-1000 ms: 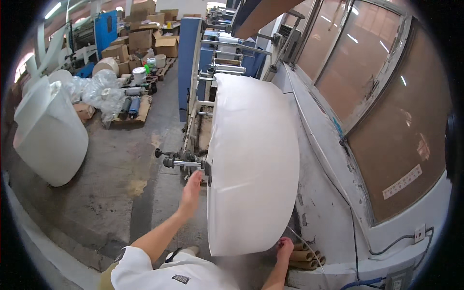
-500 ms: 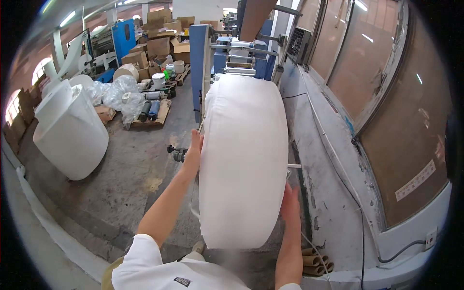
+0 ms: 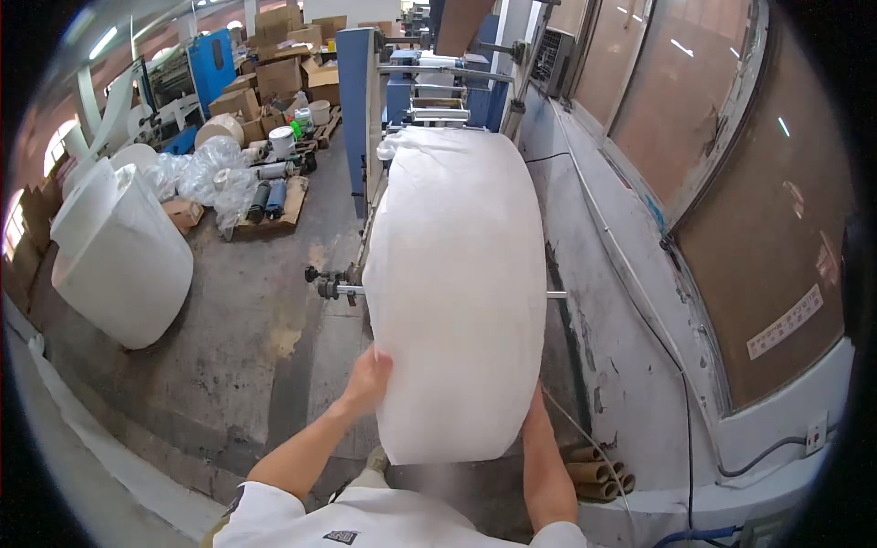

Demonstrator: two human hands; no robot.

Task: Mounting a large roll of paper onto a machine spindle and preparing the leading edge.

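Note:
A big white roll of paper-like sheet [image 3: 457,292] stands on edge straight in front of me, its outer layer creased at the far end. A metal shaft [image 3: 556,295] sticks out from both of its sides. My left hand [image 3: 370,376] grips the roll's left edge on the near half, the thumb on the white face and the other fingers mostly hidden. Low on the opposite side, my right hand [image 3: 533,413] is against the roll's right edge, with its fingers hidden behind it. Beside the shaft's left end is a dark clamp with a knob [image 3: 315,274].
A blue-sided machine with rollers [image 3: 440,114] stands beyond the roll. Another large white roll [image 3: 128,260] rests on the floor at left, near plastic wrap [image 3: 206,169] and cardboard boxes [image 3: 279,78]. Along the right run a wall and a cable [image 3: 630,306]; cardboard tubes [image 3: 589,472] lie low there.
My left hand has come back toward me along the roll's left edge. My right hand has moved lower and further behind the right edge. More of the shaft's left end now shows.

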